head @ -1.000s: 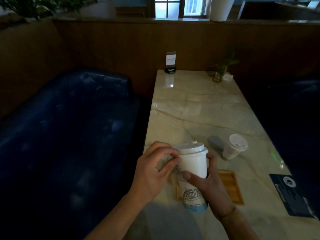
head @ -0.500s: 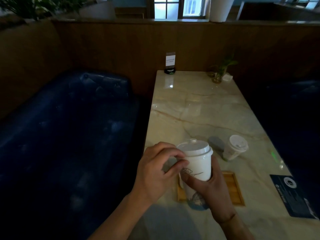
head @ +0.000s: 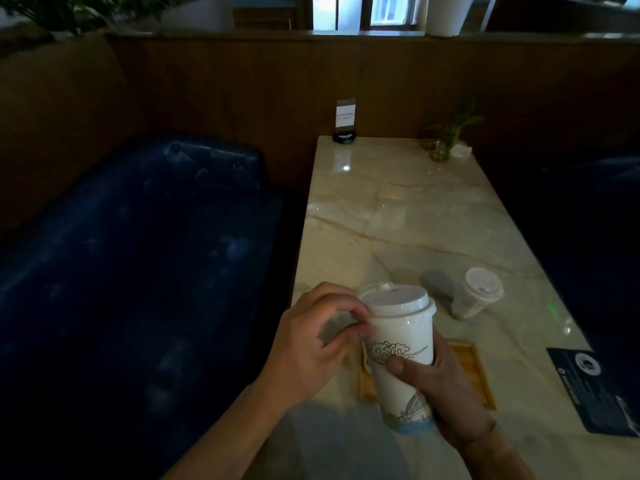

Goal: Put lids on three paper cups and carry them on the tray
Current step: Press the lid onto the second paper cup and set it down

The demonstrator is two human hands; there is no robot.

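Since a moment ago, the tall paper cup (head: 401, 355) is sitting a bit higher in the hands and is tipping a little more, with its top leaning away from the person. It is being held up over the near edge of the tabletop (head: 398, 216), just above the left end of the wooden tray (head: 474, 372). A white lid (head: 394, 299) is sitting on top of the tall cup. The right hand (head: 446, 389) is wrapping around the lower half of the cup, with the thumb lying across the front by the cloud drawing and the other fingers curling around the back. The left hand (head: 311, 344) is staying beside the top of the cup, with its fingers bent and its fingertips (head: 363, 329) touching the cup side just under the lid rim. I cannot tell if they are really pinching it. A smaller cup (head: 476, 294) with a clear lid is standing on the tabletop near the right edge, well apart from the tall cup and past the far side of the tray. A dark card (head: 595, 389) is lying by the near right corner. A small plant (head: 446, 136) in a glass is standing at the far right corner, and a little sign (head: 345, 119) is standing at the far left corner. A blue seat (head: 131, 258) is running along the left of the table.
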